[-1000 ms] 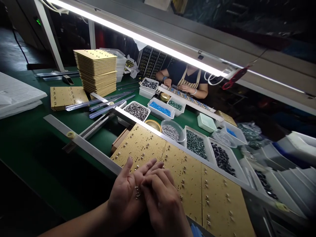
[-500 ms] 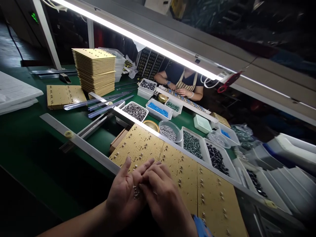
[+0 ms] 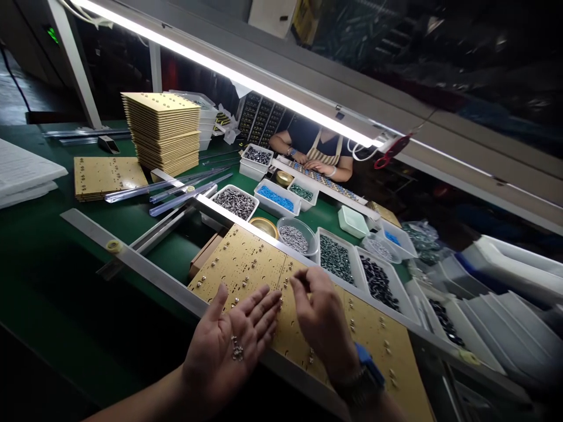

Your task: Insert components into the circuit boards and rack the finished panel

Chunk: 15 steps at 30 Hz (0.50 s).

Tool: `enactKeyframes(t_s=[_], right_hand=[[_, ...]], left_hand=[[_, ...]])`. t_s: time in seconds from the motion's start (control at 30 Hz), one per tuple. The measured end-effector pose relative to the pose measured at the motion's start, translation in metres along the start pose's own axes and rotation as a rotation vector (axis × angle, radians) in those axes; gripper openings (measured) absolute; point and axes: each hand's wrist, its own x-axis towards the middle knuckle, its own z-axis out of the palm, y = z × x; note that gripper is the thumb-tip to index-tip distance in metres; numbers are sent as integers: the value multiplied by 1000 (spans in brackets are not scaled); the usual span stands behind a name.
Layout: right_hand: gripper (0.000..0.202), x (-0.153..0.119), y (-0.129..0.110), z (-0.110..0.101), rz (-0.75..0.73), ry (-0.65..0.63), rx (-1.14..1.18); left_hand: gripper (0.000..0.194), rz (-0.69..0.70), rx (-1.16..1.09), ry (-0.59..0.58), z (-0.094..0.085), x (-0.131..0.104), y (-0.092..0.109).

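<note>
My left hand (image 3: 222, 357) lies palm up, fingers stretched out, in front of the tan circuit boards (image 3: 224, 266). A small heap of shiny metal parts (image 3: 237, 349) rests on its palm. Over the boards, just to the right of those fingertips, my right hand (image 3: 323, 313) has thumb and forefinger pinched close together. Whatever is in that pinch is too small to make out. Rows of little silvery parts (image 3: 351, 313) stand on the boards, which sit side by side between metal rails (image 3: 145, 262).
Beyond the boards stand tubs of components: green (image 3: 336, 258), black (image 3: 378, 281), grey (image 3: 294, 238) and blue (image 3: 276, 198). A tall stack of boards (image 3: 162, 138) rises at the back left, beside clear plastic strips (image 3: 189, 196). A co-worker (image 3: 323, 155) sits opposite. A lamp (image 3: 229, 73) hangs overhead.
My right hand has left the left palm and moved right and up over the boards, still pinched. The left palm now lies uncovered, and the whole view has shifted slightly.
</note>
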Motion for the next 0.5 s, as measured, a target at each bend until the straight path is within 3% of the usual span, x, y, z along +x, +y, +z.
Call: enactKeyframes(t_s=[0.17,0.5], right_hand=[[15,25,37,12,-10,-26,-115],[16,22,33,15,-137,-53,-275]], left_hand=[[81,-8,-25,53,6,-2,0],[81,-6,-12,78,6,0,1]])
